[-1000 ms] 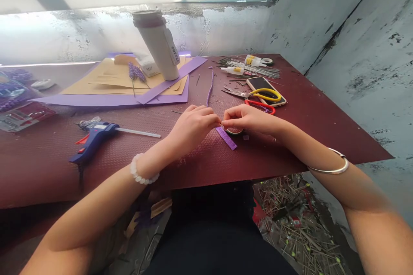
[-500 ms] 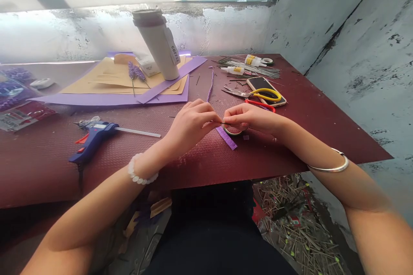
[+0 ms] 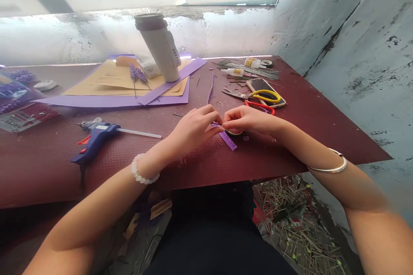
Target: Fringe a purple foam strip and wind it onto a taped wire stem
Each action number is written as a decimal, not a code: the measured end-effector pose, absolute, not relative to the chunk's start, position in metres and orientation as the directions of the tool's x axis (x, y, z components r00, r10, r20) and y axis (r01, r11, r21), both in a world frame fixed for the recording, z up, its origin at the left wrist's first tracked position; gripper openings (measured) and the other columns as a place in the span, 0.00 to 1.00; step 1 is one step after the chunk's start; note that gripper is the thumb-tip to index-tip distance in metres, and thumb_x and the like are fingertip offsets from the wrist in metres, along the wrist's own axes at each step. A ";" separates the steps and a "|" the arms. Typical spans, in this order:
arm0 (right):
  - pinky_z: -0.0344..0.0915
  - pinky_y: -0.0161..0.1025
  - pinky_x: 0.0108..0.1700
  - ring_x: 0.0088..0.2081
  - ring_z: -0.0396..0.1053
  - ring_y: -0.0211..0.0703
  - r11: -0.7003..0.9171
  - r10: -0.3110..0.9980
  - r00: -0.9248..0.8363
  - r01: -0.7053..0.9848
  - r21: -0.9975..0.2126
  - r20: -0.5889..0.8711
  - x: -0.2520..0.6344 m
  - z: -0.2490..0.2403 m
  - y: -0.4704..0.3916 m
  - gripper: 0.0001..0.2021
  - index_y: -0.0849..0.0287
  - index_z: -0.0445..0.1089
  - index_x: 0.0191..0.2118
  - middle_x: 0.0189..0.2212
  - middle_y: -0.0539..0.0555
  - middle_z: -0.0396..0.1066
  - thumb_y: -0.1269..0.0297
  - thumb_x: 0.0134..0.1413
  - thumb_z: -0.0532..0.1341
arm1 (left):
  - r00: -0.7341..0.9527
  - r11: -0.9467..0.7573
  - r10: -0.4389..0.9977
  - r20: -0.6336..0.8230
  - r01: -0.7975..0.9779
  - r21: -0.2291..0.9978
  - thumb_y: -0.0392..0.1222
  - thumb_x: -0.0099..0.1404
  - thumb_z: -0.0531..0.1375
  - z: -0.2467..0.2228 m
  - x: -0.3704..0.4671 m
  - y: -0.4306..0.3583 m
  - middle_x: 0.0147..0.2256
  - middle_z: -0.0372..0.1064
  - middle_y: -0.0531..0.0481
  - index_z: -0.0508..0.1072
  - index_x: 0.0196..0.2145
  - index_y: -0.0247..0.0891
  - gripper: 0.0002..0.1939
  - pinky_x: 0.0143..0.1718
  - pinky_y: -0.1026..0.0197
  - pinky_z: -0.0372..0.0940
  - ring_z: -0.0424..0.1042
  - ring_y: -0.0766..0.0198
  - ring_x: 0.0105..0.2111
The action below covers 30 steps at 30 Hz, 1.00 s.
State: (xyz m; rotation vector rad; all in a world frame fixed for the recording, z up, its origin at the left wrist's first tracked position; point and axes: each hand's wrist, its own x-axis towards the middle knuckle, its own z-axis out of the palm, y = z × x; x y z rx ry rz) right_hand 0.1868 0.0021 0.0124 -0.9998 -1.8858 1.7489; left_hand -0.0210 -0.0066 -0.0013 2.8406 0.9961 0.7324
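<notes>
My left hand (image 3: 198, 125) is curled over a thin dark wire (image 3: 217, 124), its thumb and forefinger slightly parted near the wire's end. My right hand (image 3: 248, 118) pinches at that same end, fingertips almost touching the left ones. Just beneath them lies a short purple fringed paper strip (image 3: 228, 141), its upper part hidden by the hands. A roll of tape (image 3: 235, 133) sits on the table under my right hand, partly covered. Beyond the hands a thin twisted purple strip (image 3: 211, 88) stretches away from me.
To the left lies a blue glue gun (image 3: 97, 139) with a glue stick. Scissors (image 3: 254, 95) rest against a phone (image 3: 274, 99) at right, before glue bottles (image 3: 253, 62) and wires (image 3: 258, 71). A coffee cup (image 3: 159, 49) and lavender sprigs (image 3: 138, 74) stand or lie on papers (image 3: 112, 84).
My left thumb and forefinger have parted a little from a closed pinch, and more of the wire shows between the hands. The view has shifted slightly.
</notes>
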 end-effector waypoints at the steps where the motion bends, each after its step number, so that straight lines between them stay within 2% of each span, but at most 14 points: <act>1: 0.47 0.33 0.25 0.22 0.52 0.30 -0.024 0.713 -0.676 0.242 -0.970 -0.186 0.187 0.012 0.002 0.14 0.61 0.62 0.25 0.19 0.43 0.58 0.60 0.53 0.65 | 0.684 -0.783 0.614 0.394 0.590 0.196 0.43 0.69 0.58 -0.002 -0.020 -0.007 0.38 0.72 0.47 0.75 0.40 0.37 0.09 0.37 0.60 0.65 0.72 0.62 0.35; 5: 0.46 0.33 0.25 0.22 0.52 0.29 0.017 0.704 -0.686 0.276 -0.961 -0.184 0.187 0.011 0.003 0.13 0.61 0.62 0.26 0.19 0.42 0.56 0.61 0.52 0.65 | 0.704 -0.771 0.635 0.318 0.605 0.199 0.40 0.71 0.54 -0.003 -0.020 -0.009 0.39 0.73 0.47 0.75 0.39 0.37 0.11 0.36 0.61 0.66 0.73 0.63 0.34; 9: 0.45 0.34 0.26 0.23 0.51 0.30 0.078 0.680 -0.708 0.328 -0.942 -0.191 0.187 0.012 0.003 0.12 0.61 0.62 0.26 0.20 0.43 0.55 0.62 0.55 0.62 | 0.744 -0.807 0.590 0.313 0.558 0.194 0.35 0.70 0.54 -0.001 -0.022 -0.009 0.39 0.73 0.48 0.76 0.36 0.38 0.11 0.35 0.63 0.65 0.73 0.65 0.33; 16: 0.45 0.34 0.26 0.23 0.50 0.30 0.063 0.673 -0.710 0.335 -0.940 -0.208 0.188 0.018 -0.002 0.14 0.61 0.62 0.27 0.21 0.44 0.54 0.60 0.59 0.61 | 0.687 -0.820 0.559 0.464 0.540 0.188 0.35 0.66 0.60 0.000 -0.022 -0.011 0.39 0.74 0.48 0.79 0.32 0.38 0.07 0.33 0.63 0.65 0.72 0.67 0.31; 22: 0.43 0.35 0.25 0.22 0.48 0.30 0.019 0.657 -0.727 0.280 -0.960 -0.199 0.188 0.020 -0.001 0.19 0.60 0.61 0.25 0.19 0.43 0.52 0.53 0.62 0.60 | 0.625 -0.839 0.530 0.574 0.484 0.247 0.38 0.66 0.62 -0.004 -0.023 -0.011 0.44 0.73 0.46 0.80 0.32 0.39 0.06 0.31 0.63 0.67 0.72 0.68 0.31; 25: 0.44 0.35 0.26 0.22 0.49 0.30 0.022 0.667 -0.719 0.282 -0.959 -0.196 0.189 0.021 -0.002 0.18 0.61 0.61 0.25 0.19 0.43 0.53 0.55 0.61 0.60 | 0.619 -0.844 0.526 0.583 0.464 0.269 0.37 0.65 0.62 -0.004 -0.023 -0.010 0.45 0.73 0.46 0.80 0.32 0.39 0.06 0.32 0.63 0.68 0.72 0.69 0.31; 30: 0.46 0.34 0.27 0.23 0.51 0.30 0.017 0.661 -0.710 0.338 -0.941 -0.243 0.189 0.022 -0.003 0.11 0.62 0.64 0.28 0.21 0.44 0.55 0.64 0.59 0.61 | 0.641 -0.839 0.539 0.546 0.466 0.280 0.36 0.66 0.61 -0.003 -0.024 -0.011 0.48 0.72 0.45 0.79 0.30 0.38 0.07 0.33 0.62 0.69 0.73 0.68 0.32</act>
